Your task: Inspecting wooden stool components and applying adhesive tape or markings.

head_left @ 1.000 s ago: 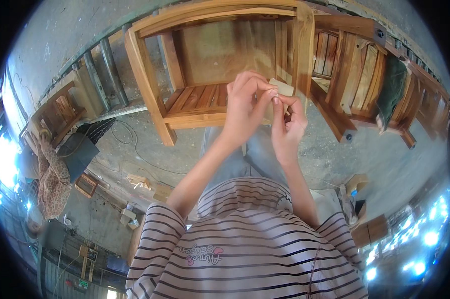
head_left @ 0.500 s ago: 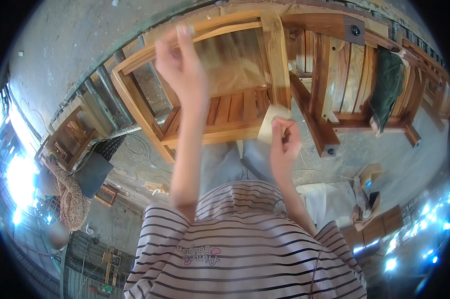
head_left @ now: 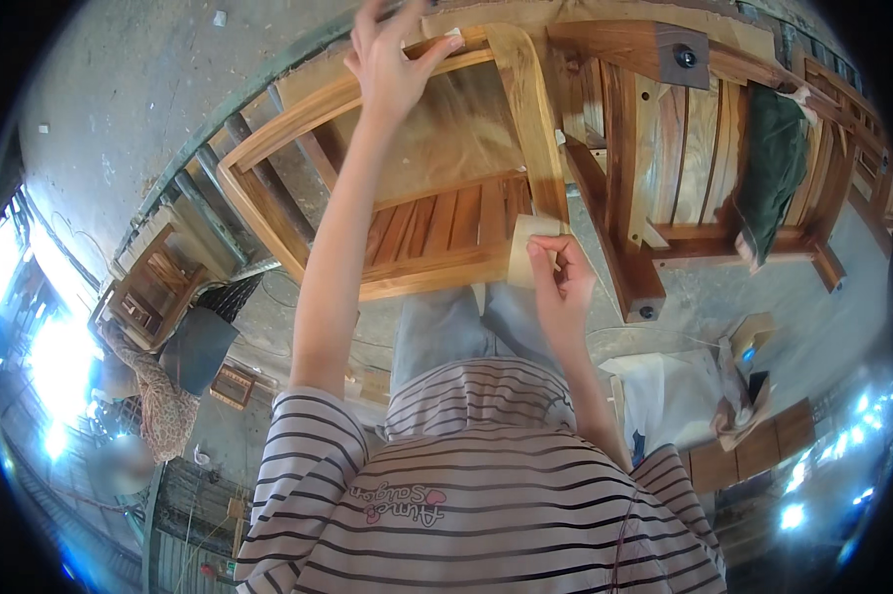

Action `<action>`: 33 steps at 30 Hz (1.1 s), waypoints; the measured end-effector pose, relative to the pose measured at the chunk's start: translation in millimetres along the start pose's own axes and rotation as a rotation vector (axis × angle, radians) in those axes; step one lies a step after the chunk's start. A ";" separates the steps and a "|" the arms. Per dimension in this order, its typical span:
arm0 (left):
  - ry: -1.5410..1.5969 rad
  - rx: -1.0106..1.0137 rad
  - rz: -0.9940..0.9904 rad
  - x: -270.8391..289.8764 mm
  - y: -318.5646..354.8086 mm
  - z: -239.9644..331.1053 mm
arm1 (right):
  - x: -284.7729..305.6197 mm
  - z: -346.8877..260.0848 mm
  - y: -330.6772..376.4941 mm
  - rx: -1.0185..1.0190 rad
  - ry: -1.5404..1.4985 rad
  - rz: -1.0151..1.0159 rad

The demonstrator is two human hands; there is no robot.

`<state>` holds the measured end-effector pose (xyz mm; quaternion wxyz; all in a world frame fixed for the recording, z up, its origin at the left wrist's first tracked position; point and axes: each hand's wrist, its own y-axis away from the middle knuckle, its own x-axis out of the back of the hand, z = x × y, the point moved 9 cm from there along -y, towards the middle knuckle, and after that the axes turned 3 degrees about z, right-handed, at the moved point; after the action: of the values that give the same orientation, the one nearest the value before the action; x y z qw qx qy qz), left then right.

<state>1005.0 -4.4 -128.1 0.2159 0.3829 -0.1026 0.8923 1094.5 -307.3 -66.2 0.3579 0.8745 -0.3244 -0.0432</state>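
A wooden chair frame (head_left: 367,287) with a slatted part (head_left: 446,220) lies in front of me. My left hand (head_left: 395,74) reaches over its far rail, fingers spread, thumb tip close to the rail. A small white bit shows by that thumb; I cannot tell if it touches. Just off the frame's near right corner, my right hand (head_left: 563,277) pinches a folded tan sheet (head_left: 521,259) that looks like sandpaper. The sheet overlaps the near rail in view; whether it presses on the wood is not clear.
To the right lies another wooden piece with slats (head_left: 699,158) and a dark green cloth (head_left: 771,168) over it. A metal roller rack (head_left: 214,203) runs under the frames. At the left another person (head_left: 169,411) sits near a smaller wooden frame (head_left: 154,287). White sheeting (head_left: 669,396) lies at the lower right.
My left hand has moved farther away to the far rail, its fingers spreading. My right hand stays nearly in place with the tan sheet.
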 end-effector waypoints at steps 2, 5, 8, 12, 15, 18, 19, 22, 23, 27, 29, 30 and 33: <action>-0.049 0.259 -0.142 -3.0 -8.5 -20.9 | 6.3 3.0 0.6 -0.012 0.018 -0.002; -0.112 0.248 -0.298 -15.8 -37.7 -10.5 | 9.4 7.2 2.8 -0.010 -0.012 -0.083; -0.258 0.151 -0.248 -45.5 -52.1 15.4 | 12.9 21.9 6.1 -0.129 -0.156 -0.153; -0.285 0.219 -0.202 -66.8 -47.9 17.0 | 16.3 18.1 7.8 -0.027 -0.135 -0.205; -0.099 0.080 -0.073 -43.2 -43.3 26.9 | 12.4 13.7 20.0 -0.029 -0.192 -0.295; 0.182 0.004 -0.167 -26.2 -17.8 41.5 | 10.4 8.0 28.2 0.017 -0.174 -0.335; 0.276 -0.008 -0.208 -22.2 0.2 49.0 | 10.4 4.7 32.7 0.075 -0.101 -0.327; 0.712 0.171 -0.477 -14.7 105.9 70.0 | 3.9 9.3 47.5 0.047 -0.148 -0.343; 0.734 0.196 -0.616 -8.3 142.3 76.8 | -1.2 10.7 52.2 0.055 -0.144 -0.351; 0.886 0.174 -0.709 37.3 241.8 103.0 | -25.2 4.6 86.1 0.147 -0.048 -0.398; 0.926 0.249 -0.629 58.9 264.2 105.2 | -40.5 -4.6 110.6 0.165 -0.048 -0.465; 0.962 0.317 -0.568 72.5 272.1 103.4 | -47.8 -7.0 123.8 0.110 -0.087 -0.499; 0.929 0.238 -0.412 128.2 286.2 115.7 | -64.7 -32.6 165.8 0.077 -0.168 -0.583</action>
<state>867.5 -258.9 39.4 0.3646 -0.0190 0.1835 0.9127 964.7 -337.5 56.2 0.2691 0.9370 -0.0896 -0.2040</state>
